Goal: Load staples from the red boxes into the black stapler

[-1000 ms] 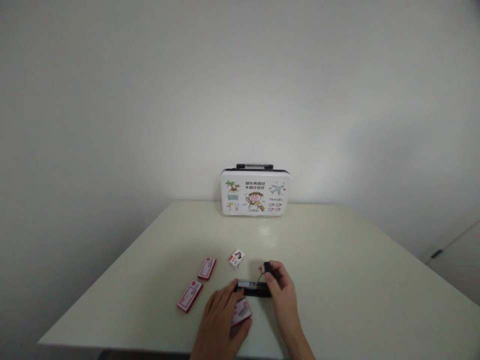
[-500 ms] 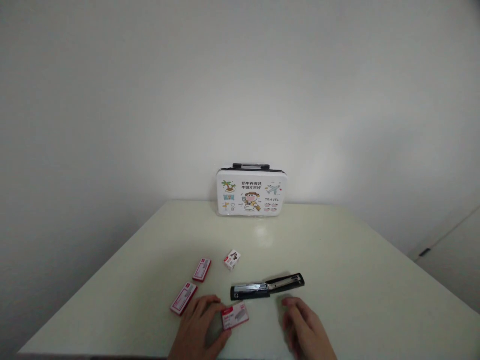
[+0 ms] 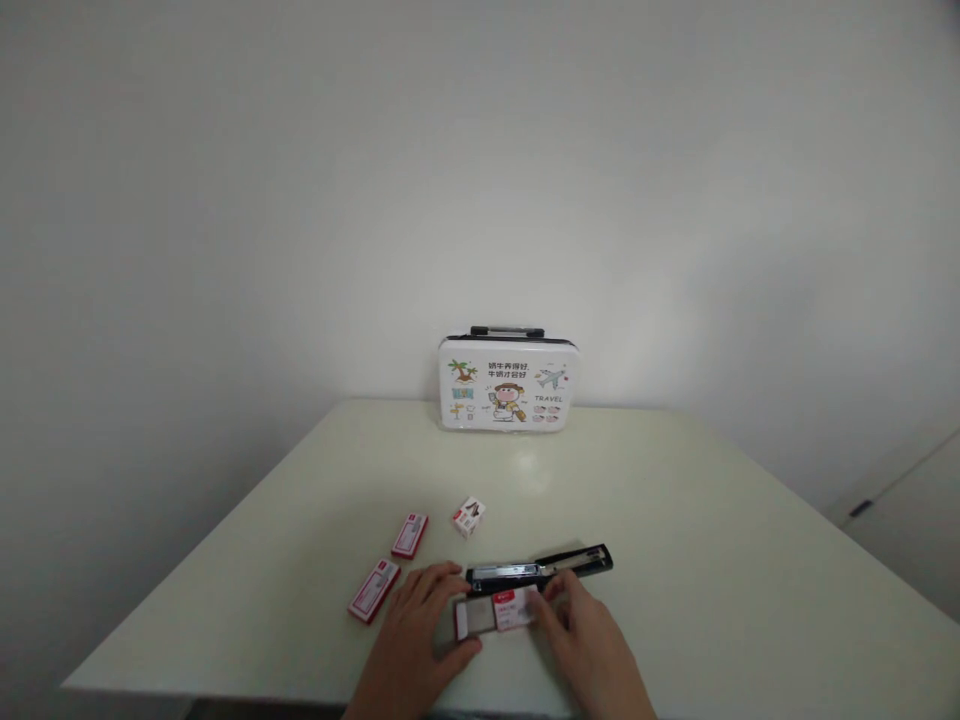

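A red-and-white staple box (image 3: 516, 608) lies low before me, its printed sleeve pulled to the right so that the grey contents of the inner tray (image 3: 480, 615) show. My left hand (image 3: 416, 620) is curled about the tray's left end, thumb below and fingertips above. The right end of the sleeve is pinched between thumb and fingers of my right hand (image 3: 581, 625). Just behind the box lies a black stapler (image 3: 506, 573), folded wide open with its metal channel facing up; my right fingers cover a bit of its near edge.
Two red-edged boxes (image 3: 374, 590) (image 3: 410, 536) lie left of my left hand. A small white-and-red box (image 3: 469, 516) sits behind the stapler. At the back of the pale table (image 3: 645, 470), a white cartoon-printed case (image 3: 510, 385) stands against the wall.
My right hand has moved left and taken hold of the box's sleeve. The sleeve has slid rightward, baring the tray. My left hand has shifted slightly right with the box.
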The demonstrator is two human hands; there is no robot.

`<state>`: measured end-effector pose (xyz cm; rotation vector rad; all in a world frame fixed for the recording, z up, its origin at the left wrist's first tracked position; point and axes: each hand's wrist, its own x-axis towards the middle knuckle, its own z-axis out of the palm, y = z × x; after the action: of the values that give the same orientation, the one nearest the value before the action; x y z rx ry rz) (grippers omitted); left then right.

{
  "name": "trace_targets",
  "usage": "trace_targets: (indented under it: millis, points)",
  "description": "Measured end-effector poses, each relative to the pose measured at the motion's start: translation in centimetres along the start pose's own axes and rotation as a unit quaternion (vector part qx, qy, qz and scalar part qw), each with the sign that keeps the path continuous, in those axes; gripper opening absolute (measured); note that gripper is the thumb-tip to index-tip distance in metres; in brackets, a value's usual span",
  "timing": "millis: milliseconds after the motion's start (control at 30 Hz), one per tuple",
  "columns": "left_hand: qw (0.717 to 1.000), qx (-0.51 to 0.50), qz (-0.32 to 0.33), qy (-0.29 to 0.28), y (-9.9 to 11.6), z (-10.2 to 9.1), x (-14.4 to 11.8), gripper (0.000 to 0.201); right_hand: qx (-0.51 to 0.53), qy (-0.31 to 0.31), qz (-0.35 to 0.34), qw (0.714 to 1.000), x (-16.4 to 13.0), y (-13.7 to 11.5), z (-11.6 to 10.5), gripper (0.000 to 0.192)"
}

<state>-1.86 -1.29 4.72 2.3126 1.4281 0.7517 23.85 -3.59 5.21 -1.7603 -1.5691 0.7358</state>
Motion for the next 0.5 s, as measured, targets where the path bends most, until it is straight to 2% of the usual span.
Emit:
trace_targets:
  millis: [67,133,300,400,500]
  points:
    - [1.000,0.007,0.019,0.005,-0.3,0.4,-0.1,0.055,0.002,0.020,-0.009,1.000,0.0,-1.1,-0.2,0.029]
    - [0.999,0.015,0.030,0.006,-0.5,0.7,-0.1,0.054,0.021,0.015,-0.029,0.999,0.2,-2.1,0.3,0.031]
    - [0.999,0.028,0.042,0.015,-0.6,1.0,-0.3,0.051,0.159,-0.064,-0.038,0.985,1.2,-2.8,3.5,0.039]
    - [0.999,0.024,0.044,0.018,-0.5,0.8,-0.4,0.051,0.221,-0.050,-0.009,0.974,1.8,-2.9,5.2,0.040]
    - [0.999,0.013,0.041,0.014,-0.4,0.6,-0.3,0.049,0.213,-0.031,-0.028,0.976,2.1,-3.7,5.7,0.033]
